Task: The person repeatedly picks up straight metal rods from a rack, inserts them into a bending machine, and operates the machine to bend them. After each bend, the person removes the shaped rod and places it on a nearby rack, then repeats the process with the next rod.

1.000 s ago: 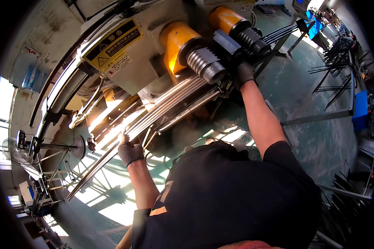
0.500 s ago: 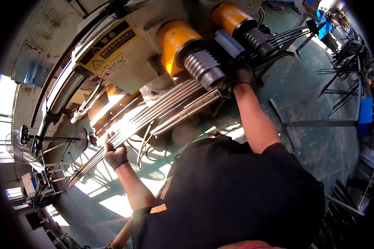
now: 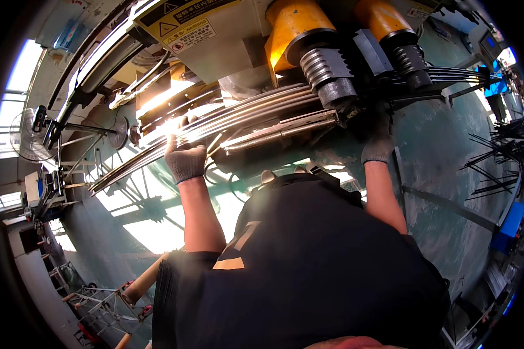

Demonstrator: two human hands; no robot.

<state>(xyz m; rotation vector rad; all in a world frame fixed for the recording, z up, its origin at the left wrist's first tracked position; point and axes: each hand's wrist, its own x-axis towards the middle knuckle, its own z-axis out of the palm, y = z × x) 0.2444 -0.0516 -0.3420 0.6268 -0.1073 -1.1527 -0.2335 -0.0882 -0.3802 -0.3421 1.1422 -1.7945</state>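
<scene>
A bundle of long thin metal rods (image 3: 244, 113) runs slantwise across a bending machine, its near-left ends sticking out past the frame. My left hand (image 3: 185, 161), in a grey knitted glove, is closed around the rods, thumb on the near side and fingertips showing beyond them in glare. My right hand (image 3: 379, 144), gloved too, reaches into the dark space below and right of a ribbed steel roller (image 3: 329, 72). Its fingers fade into shadow, so what they touch is hidden. Below the rods lies a threaded bar (image 3: 279, 136) on the machine.
Two orange housings (image 3: 300, 26) carry the rollers, with a grey block (image 3: 372, 52) between them. More rods (image 3: 457, 75) extend right on a stand. Dark rods are piled (image 3: 498, 154) at far right. A round disc (image 3: 118, 132) and a fan (image 3: 32, 135) stand left.
My view has turned, so the machine sits higher and farther right. My right hand has drawn back toward me from beside the roller. My left hand still grips the rods.
</scene>
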